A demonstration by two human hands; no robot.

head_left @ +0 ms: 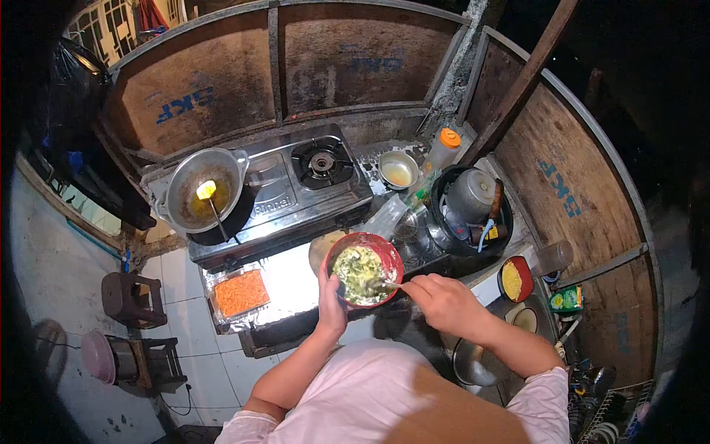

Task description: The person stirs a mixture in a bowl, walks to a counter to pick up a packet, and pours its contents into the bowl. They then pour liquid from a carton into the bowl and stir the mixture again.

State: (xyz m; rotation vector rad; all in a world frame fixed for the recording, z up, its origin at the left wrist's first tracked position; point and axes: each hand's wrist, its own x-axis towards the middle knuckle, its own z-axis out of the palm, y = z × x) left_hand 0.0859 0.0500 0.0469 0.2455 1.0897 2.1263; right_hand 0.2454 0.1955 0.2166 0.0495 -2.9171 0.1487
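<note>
One left hand [332, 307] cups one round red bowl [392, 260] between both hands, before the stove; one right hand [445, 305] grips one metal spoon [393, 285] inside it; beyond, one silver stove [275, 194], apparently lettered "Rinnai", bears one grey wok [183, 183]; two brown wooden panels [203, 92] read "KF" in blue

Pale pinkish-white shirt [340, 396] is worn, seen fr. above; loose cut, short slvs. L sleeve [248, 428] is partly cut off at frame edge; R sleeve [543, 403] is marked by soft creases, w/ wide opening. Shirt front is rounded out, mostly plain; large tan area is seen lower R, shadow vs. fabric colour can't be told. L forearm [296, 362] & R forearm [518, 346] are uncovered, as are L hand [332, 303] & R hand [447, 305]; fingertips partly hidden.
</note>
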